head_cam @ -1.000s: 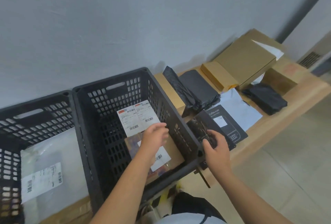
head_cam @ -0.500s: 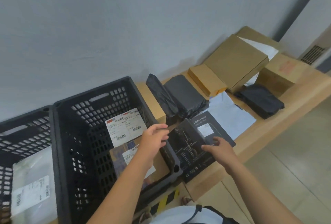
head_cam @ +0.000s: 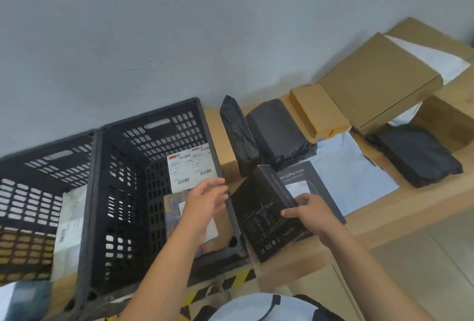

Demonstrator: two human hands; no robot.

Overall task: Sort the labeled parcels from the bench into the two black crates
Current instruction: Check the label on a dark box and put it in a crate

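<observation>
Two black crates are standing side by side, the left crate [head_cam: 46,166] and right crate [head_cam: 154,141] each holding labeled parcels. The left hand [head_cam: 205,200] is hovering loose-fingered over the right one. Just right of it, the right hand [head_cam: 310,214] is gripping one black coffee-scale box [head_cam: 266,207] (tilted on the desk [head_cam: 400,207], long axis pointing toward the wall), with three black-wrapped parcels [head_cam: 279,133] lying beyond.

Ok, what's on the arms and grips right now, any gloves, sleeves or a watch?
Nothing on them. The left grip and right grip are ungloved, with no ring, watch or band that I can see. Both forearms are bare to the frame's edge, no sleeves showing. Below them, a light top with a dark strap is just in view.
</observation>
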